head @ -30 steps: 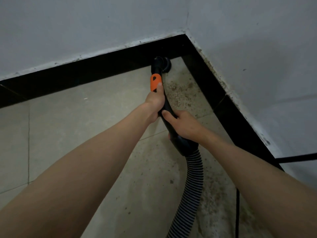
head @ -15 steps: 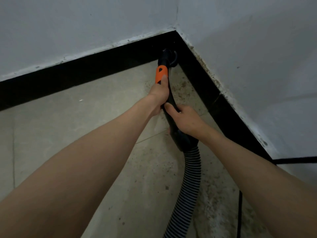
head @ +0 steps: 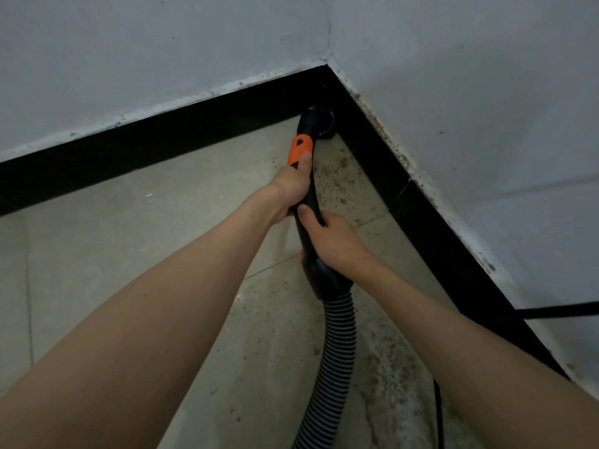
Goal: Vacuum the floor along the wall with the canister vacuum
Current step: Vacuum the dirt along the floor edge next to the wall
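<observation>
Vacuum wand (head: pixel 309 202), black with an orange collar (head: pixel 300 150), is reaching into the corner where two walls meet; its round nozzle (head: pixel 319 124) is sitting against the black baseboard (head: pixel 162 147). Left hand (head: pixel 291 192) is gripping the wand high, thumb lying along the orange collar. Right hand (head: pixel 334 238) is wrapping the wand just below. Ribbed hose (head: pixel 334 358) is trailing down over the speckled tile floor (head: pixel 129 241). Black cord (head: pixel 564 311) is crossing the right wall (head: pixel 486 108).
</observation>
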`<state>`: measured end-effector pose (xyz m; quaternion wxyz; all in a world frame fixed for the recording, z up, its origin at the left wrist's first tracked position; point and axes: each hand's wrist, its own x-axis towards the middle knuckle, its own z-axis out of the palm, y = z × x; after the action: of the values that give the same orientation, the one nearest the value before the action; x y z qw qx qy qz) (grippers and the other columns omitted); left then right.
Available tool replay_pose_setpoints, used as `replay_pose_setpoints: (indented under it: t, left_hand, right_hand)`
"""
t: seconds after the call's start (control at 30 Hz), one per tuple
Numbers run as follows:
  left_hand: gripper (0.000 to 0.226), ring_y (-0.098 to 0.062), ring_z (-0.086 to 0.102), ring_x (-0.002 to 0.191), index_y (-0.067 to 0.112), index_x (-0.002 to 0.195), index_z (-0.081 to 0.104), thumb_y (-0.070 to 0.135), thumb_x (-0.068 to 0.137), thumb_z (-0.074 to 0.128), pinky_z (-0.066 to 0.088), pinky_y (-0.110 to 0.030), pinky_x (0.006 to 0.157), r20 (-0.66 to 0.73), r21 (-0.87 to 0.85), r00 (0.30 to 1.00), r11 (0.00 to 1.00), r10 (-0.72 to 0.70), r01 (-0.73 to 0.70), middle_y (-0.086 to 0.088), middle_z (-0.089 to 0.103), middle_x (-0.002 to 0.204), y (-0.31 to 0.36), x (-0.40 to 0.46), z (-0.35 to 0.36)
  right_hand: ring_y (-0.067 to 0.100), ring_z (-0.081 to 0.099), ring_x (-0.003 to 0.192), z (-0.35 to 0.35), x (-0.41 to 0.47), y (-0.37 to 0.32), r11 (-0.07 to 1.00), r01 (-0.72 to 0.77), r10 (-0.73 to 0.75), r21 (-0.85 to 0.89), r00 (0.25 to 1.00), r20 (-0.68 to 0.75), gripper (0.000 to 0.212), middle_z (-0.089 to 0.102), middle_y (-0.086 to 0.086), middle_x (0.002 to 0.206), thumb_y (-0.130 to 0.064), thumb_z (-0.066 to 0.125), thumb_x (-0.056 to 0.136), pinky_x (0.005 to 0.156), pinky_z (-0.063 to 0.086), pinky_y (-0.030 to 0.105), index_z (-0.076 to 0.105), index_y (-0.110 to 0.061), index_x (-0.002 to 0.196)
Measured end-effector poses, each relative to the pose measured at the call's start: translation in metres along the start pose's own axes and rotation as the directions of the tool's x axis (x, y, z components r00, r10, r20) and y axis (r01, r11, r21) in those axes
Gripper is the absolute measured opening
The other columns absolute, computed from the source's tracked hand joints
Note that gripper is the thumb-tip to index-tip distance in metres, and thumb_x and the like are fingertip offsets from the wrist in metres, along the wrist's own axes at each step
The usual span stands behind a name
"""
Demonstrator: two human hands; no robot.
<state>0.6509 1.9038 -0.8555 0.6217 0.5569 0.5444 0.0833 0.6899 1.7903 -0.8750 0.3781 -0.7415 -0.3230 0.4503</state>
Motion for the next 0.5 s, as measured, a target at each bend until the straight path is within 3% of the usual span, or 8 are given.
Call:
replay_pose_setpoints:
  t: [0.07, 0.2, 0.3, 0.4, 0.5]
  left_hand:
    - [0.044, -0.025, 0.056, 0.09, 0.006, 0.103, 0.045, 0.047, 0.101, 0.028, 0.05, -0.038, 0.088, 0.02, 0.001, 1.0, 1.0, 0.002, -0.002, -0.008, 0.054, 0.089, -0.003, -0.004, -0.002]
    - [0.045, -0.016, 0.053, 0.07, 0.01, 0.084, 0.046, 0.048, 0.101, 0.029, 0.048, -0.025, 0.062, 0.075, -0.058, 0.997, 0.998, -0.022, 0.026, -0.005, 0.052, 0.081, -0.006, -0.012, -0.01]
    - [0.045, -0.016, 0.054, 0.071, 0.011, 0.086, 0.046, 0.05, 0.1, 0.03, 0.047, -0.024, 0.06, 0.096, -0.075, 0.994, 0.996, -0.043, 0.05, -0.005, 0.054, 0.082, -0.007, -0.02, -0.013]
    - [0.048, -0.018, 0.055, 0.074, 0.006, 0.101, 0.046, 0.051, 0.1, 0.03, 0.048, -0.026, 0.063, 0.11, -0.077, 0.992, 0.995, -0.053, 0.062, -0.006, 0.054, 0.085, -0.009, -0.027, -0.012]
    - [0.05, -0.019, 0.054, 0.076, 0.007, 0.093, 0.049, 0.053, 0.099, 0.029, 0.047, -0.027, 0.066, 0.117, -0.077, 0.991, 0.994, -0.068, 0.077, -0.008, 0.054, 0.087, -0.011, -0.034, -0.01]
  right_hand:
    - [0.027, 0.069, 0.078, 0.003, -0.006, 0.0, 1.0, -0.013, 0.013, -0.005, 1.0, -0.015, 0.037, 0.069, 0.01, 0.081, -0.054, 0.044, 0.096, 0.076, 0.057, 0.038, 0.056, -0.022, 0.081]
    - [0.023, 0.066, 0.075, 0.011, -0.016, -0.006, 0.997, -0.034, 0.03, -0.065, 0.998, -0.057, 0.04, 0.067, 0.009, 0.083, -0.057, 0.043, 0.094, 0.064, 0.052, 0.033, 0.056, -0.021, 0.08]
    - [0.019, 0.061, 0.072, 0.013, -0.024, -0.01, 0.993, -0.043, 0.035, -0.112, 0.997, -0.072, 0.039, 0.063, 0.004, 0.081, -0.058, 0.042, 0.094, 0.055, 0.041, 0.027, 0.054, -0.024, 0.078]
    - [0.016, 0.06, 0.068, 0.012, -0.031, -0.012, 0.988, -0.055, 0.042, -0.142, 0.995, -0.089, 0.039, 0.061, 0.001, 0.078, -0.058, 0.043, 0.094, 0.051, 0.038, 0.026, 0.053, -0.025, 0.076]
    - [0.014, 0.057, 0.062, 0.012, -0.039, -0.013, 0.987, -0.059, 0.045, -0.148, 0.994, -0.098, 0.038, 0.059, -0.001, 0.073, -0.058, 0.043, 0.093, 0.048, 0.036, 0.025, 0.052, -0.027, 0.073]
